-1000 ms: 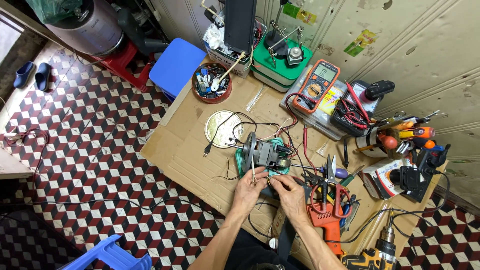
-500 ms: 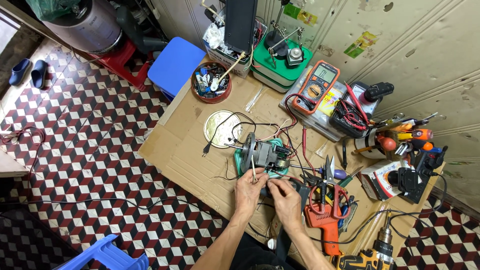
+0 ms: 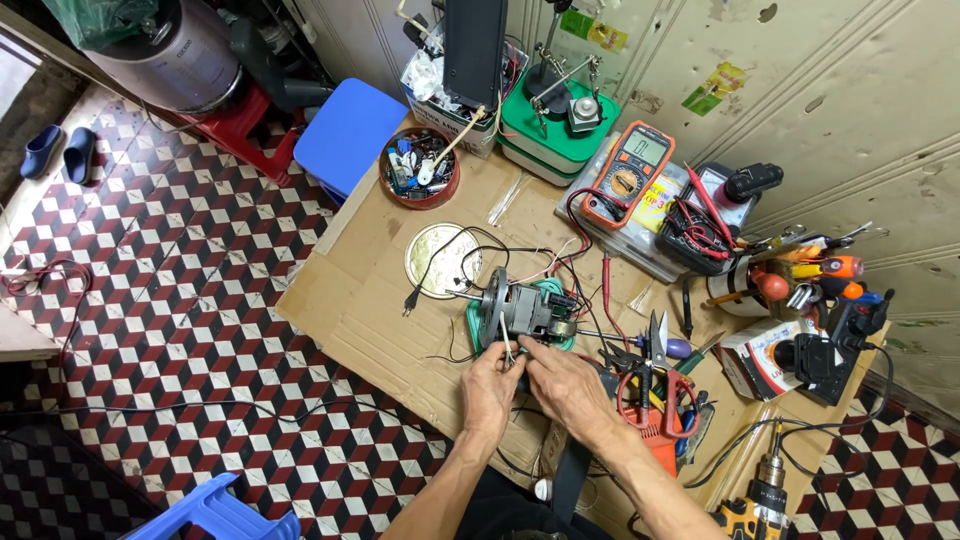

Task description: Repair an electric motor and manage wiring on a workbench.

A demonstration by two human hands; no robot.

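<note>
A small grey electric motor (image 3: 524, 308) with loose wires sits on a green base on the cardboard sheet (image 3: 380, 300). My left hand (image 3: 490, 385) pinches thin wires just below the motor. Beside it, my right hand (image 3: 565, 385) has its fingertips on the same wires at the motor's lower edge. Both hands touch each other near the fingertips. What the fingers hold is too small to make out beyond the wires.
A round metal lid (image 3: 443, 260), a red tin of small parts (image 3: 421, 165), an orange multimeter (image 3: 628, 176), red-handled scissors (image 3: 655, 385), a cup of screwdrivers (image 3: 790, 275), a yellow drill (image 3: 762, 500) and a blue stool (image 3: 345, 135) surround the work spot. Checked floor tiles lie left.
My hands stayed at the motor's lower edge; the fingers shifted slightly on the wires. The camera view drifted a little.
</note>
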